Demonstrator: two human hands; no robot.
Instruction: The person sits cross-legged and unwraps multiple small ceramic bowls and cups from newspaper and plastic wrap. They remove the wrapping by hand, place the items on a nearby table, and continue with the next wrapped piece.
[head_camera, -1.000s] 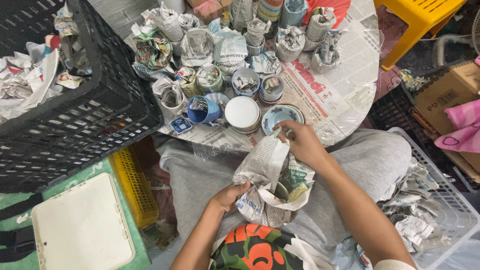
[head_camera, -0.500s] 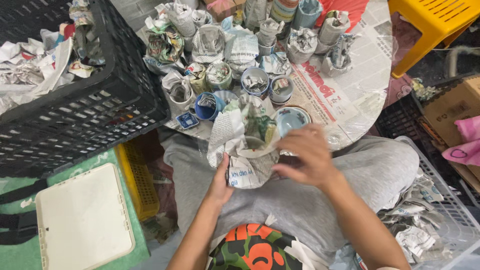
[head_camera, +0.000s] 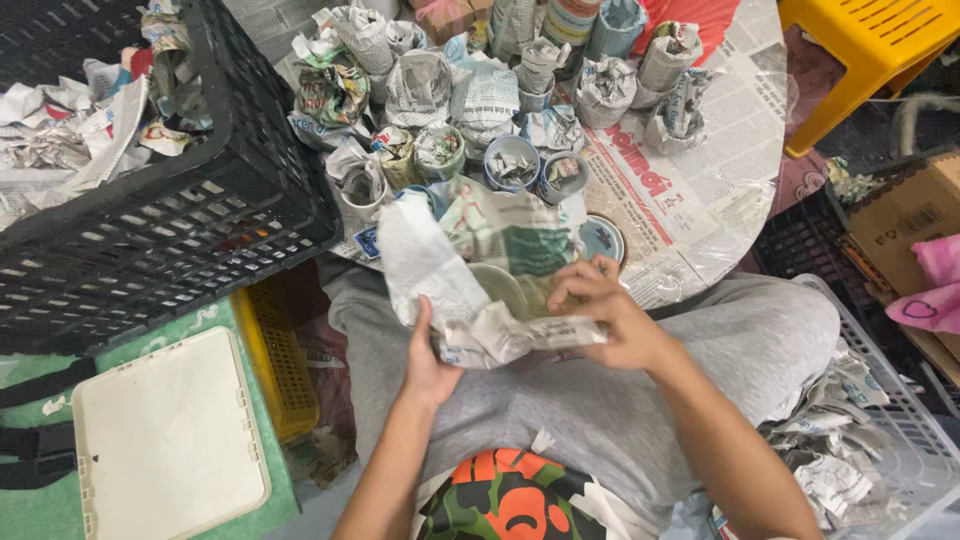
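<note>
A crumpled sheet of newspaper (head_camera: 470, 260) is wrapped around a pale cup (head_camera: 497, 288) and held over my lap. My left hand (head_camera: 428, 355) cups the bundle from below at its left side. My right hand (head_camera: 605, 315) grips the paper's right edge, fingers curled over it near the cup's rim. Just beyond the bundle, several cups stuffed or wrapped in newspaper (head_camera: 510, 165) crowd a round table covered with newsprint (head_camera: 700, 170).
A black plastic crate (head_camera: 150, 200) full of crumpled paper stands at the left. Below it lie a yellow basket (head_camera: 280, 370) and a white lid on a green box (head_camera: 170, 440). A yellow stool (head_camera: 860, 50), cardboard box (head_camera: 905, 215) and white basket (head_camera: 880, 430) with paper scraps sit right.
The paper-wrapped cup has been lifted from my lap toward the table edge and the sheet has opened wider. My right hand came off the table onto the paper's right edge.
</note>
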